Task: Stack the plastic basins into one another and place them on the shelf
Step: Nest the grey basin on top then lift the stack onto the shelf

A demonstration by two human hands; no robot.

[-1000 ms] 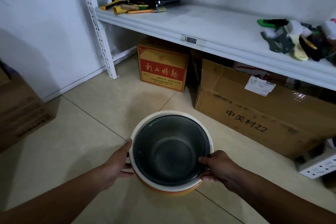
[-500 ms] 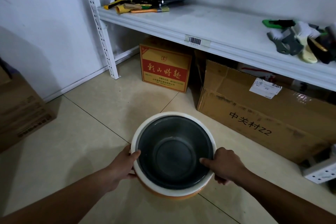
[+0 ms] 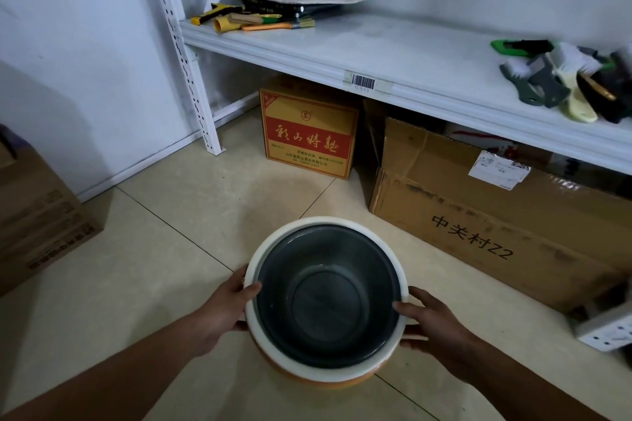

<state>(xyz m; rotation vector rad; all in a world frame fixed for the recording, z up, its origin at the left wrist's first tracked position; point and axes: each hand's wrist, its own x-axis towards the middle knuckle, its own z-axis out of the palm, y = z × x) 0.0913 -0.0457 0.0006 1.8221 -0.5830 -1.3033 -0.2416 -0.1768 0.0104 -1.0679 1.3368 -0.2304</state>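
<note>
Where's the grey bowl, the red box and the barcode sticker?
grey bowl (image 3: 325,297): head view, inside bottom.
red box (image 3: 307,140): head view, front face with writing.
barcode sticker (image 3: 363,81): head view, the black stripes.

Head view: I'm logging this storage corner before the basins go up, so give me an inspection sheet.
Surface: white shelf, bare in the middle.
Job's things: grey basin nested in white basin, orange basin outermost.
Clutter: brushes at the shelf's left end, scrapers at its right.
Grippers: left hand and right hand grip opposite rims.
Cables: nothing seen.
Surroundings: cardboard boxes under the shelf, tiled floor.
</note>
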